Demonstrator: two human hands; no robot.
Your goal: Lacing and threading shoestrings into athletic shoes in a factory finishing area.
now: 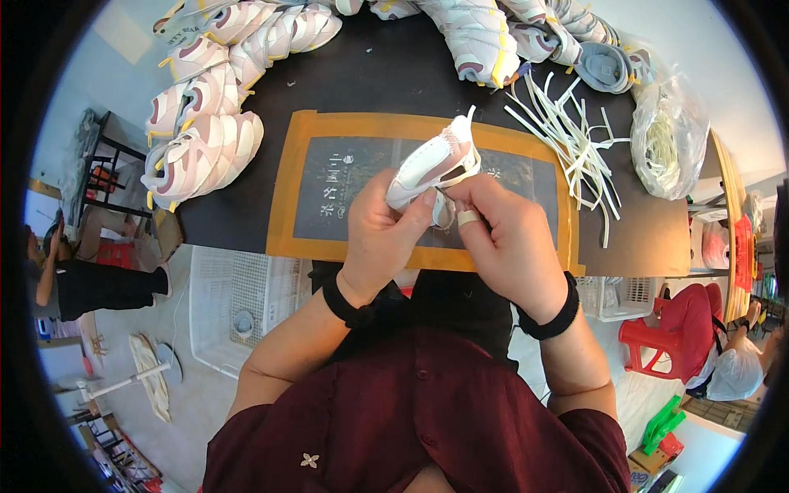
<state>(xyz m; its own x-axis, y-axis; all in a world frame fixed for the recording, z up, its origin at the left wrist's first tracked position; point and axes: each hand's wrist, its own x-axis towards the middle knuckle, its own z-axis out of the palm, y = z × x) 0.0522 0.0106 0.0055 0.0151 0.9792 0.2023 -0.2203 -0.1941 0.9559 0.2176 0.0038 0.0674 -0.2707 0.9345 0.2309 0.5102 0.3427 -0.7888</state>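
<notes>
Shoe (421,171) held firm in left hand (380,226) | right hand (511,234) right at its edge, pinch unclear | lacing, apparently | next move likely wants steady left hold

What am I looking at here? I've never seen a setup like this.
There's no machine: a wide-view camera worn on the head looks down at a bare left hand and right hand. The left one holds a pale shoe piece over an orange-edged mat; the right one curls against that piece, its exact grip hidden. On the dark table, stacked shoe pieces line the far side and left, with loose white strips and a clear plastic bag on the right.
</notes>
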